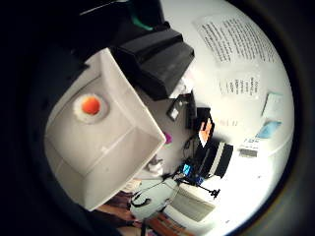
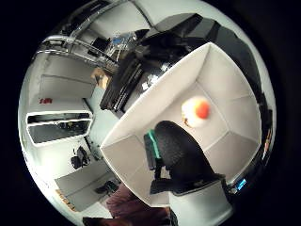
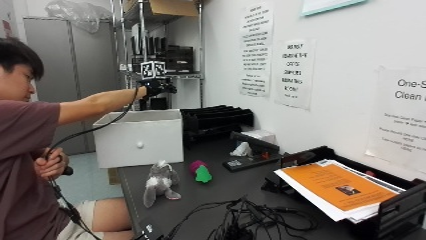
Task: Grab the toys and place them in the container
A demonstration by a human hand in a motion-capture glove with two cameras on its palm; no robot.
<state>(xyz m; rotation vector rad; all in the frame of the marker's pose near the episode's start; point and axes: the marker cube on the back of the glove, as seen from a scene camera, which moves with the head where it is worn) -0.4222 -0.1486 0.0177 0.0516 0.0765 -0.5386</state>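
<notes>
Toys lie in two places: a white-and-orange one (image 2: 196, 112) on the floor of the white container (image 3: 140, 140), beneath the gloved right hand (image 3: 158, 86), whose fingers I cannot tell apart; a grey plush rabbit (image 3: 160, 182), pink toy (image 3: 196, 165) and green toy (image 3: 204, 174) on the dark table (image 3: 219, 200).

The outside view looks along the table (image 3: 219, 192); both palm views look down into the white container (image 3: 140, 137), close.
</notes>
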